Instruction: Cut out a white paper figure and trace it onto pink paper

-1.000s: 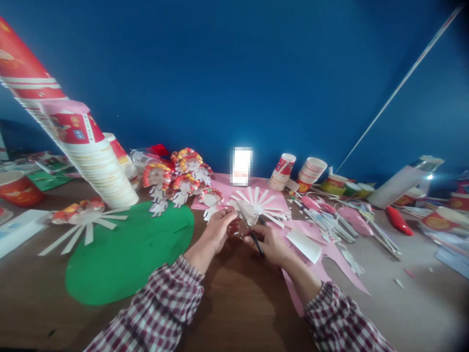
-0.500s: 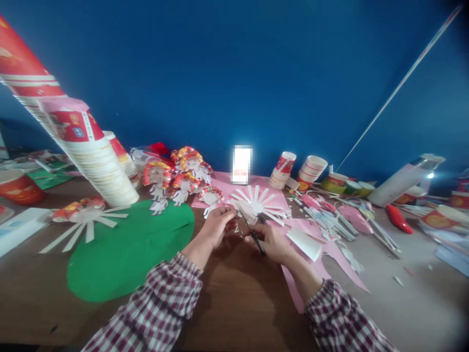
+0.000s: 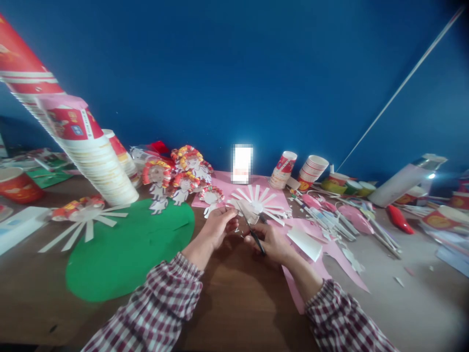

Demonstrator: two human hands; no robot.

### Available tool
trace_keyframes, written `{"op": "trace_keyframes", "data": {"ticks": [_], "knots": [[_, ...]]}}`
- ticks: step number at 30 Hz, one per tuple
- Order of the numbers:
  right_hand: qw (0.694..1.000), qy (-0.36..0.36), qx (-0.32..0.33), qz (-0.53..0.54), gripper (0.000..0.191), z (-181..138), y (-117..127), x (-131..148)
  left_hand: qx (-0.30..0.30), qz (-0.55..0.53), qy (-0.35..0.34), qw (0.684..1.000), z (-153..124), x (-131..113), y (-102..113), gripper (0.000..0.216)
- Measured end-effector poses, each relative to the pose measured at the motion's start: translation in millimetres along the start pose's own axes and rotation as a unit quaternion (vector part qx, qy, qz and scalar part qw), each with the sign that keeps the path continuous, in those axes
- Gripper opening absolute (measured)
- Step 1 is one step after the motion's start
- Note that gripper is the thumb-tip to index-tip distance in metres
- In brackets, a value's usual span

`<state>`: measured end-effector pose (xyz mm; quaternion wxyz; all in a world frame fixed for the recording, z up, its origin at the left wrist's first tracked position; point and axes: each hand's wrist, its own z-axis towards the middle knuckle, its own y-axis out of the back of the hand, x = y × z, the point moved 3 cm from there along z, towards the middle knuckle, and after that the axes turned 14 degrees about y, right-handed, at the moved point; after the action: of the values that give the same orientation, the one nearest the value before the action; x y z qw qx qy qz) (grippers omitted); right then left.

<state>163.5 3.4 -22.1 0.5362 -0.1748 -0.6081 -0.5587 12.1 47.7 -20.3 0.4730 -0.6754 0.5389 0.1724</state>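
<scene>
My left hand [image 3: 219, 226] pinches a small white paper piece [image 3: 245, 209] over the brown table. My right hand [image 3: 270, 240] is closed round black-handled scissors [image 3: 252, 230] whose blades point up and left into that paper piece. Tiny paper scraps lie on the wood between the two hands. Just beyond the hands a white paper cup cut into a fan of strips [image 3: 258, 198] lies on a pink sheet [image 3: 273, 198]. Both sleeves are red and white plaid.
A green paper disc [image 3: 124, 249] lies left of my arms. A tall leaning stack of paper cups [image 3: 82, 151] and paper-cup dolls [image 3: 183, 176] stand behind it. More cups [image 3: 309, 173], paper strips and scraps [image 3: 330, 220], and a white bottle [image 3: 403, 181] crowd the right.
Both hands stay in nearly the same place; the scissors and paper piece shift only slightly. The view has drifted a little.
</scene>
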Motion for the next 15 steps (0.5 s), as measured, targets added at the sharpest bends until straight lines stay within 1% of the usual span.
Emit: {"op": "trace_keyframes", "data": {"ticks": [8,15], "knots": [[1.0,0.004,0.0,-0.006,0.03,-0.2,0.8,-1.5,0.013,0.0,0.01,1.0,2.0,2.2,0.4,0.013],[1.0,0.009,0.0,0.005,0.033,0.2,1.5,-0.2,0.023,0.003,0.009,1.0,3.6,3.8,1.4,0.016]]}}
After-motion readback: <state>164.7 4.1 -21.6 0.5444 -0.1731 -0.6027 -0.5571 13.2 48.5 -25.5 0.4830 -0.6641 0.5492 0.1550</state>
